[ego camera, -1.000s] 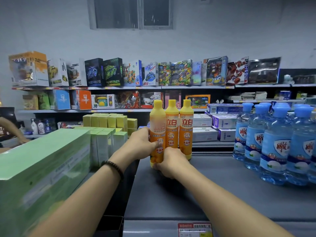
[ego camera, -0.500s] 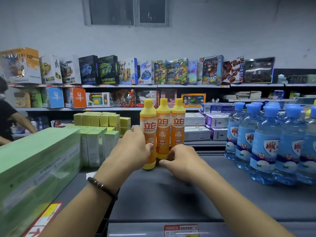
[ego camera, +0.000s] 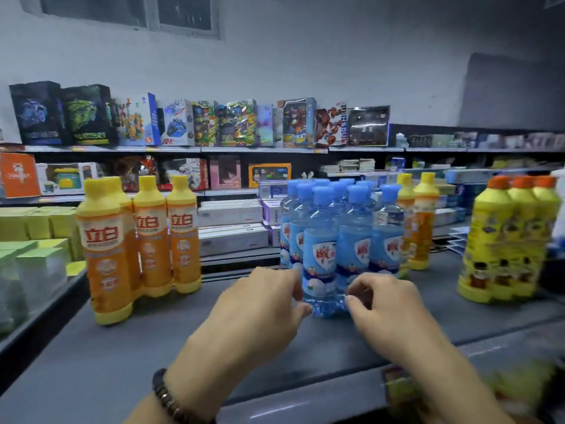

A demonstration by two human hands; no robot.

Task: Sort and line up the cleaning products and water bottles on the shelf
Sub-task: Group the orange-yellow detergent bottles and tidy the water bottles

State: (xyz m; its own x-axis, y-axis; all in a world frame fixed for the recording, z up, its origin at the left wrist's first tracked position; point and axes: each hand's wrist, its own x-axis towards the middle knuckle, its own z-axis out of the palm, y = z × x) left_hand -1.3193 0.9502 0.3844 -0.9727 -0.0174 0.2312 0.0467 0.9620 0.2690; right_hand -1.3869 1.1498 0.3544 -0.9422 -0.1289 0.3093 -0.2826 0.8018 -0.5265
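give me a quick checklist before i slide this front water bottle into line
1. Grip of left hand at the base of the front water bottle: ok.
2. Grip of right hand at the same base: ok.
3. Bottle upright: ok.
4. Bare shelf in front to slide over: ok.
5. Gap to the orange detergent bottles: ok, they stand apart.
6. Rows of the water bottles behind straight: cannot tell, partly hidden.

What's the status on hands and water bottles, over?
Left grip and right grip pinching front water bottle at its base. Bottle upright, against the cluster behind. Orange detergent bottles apart to the left; nothing in the way.
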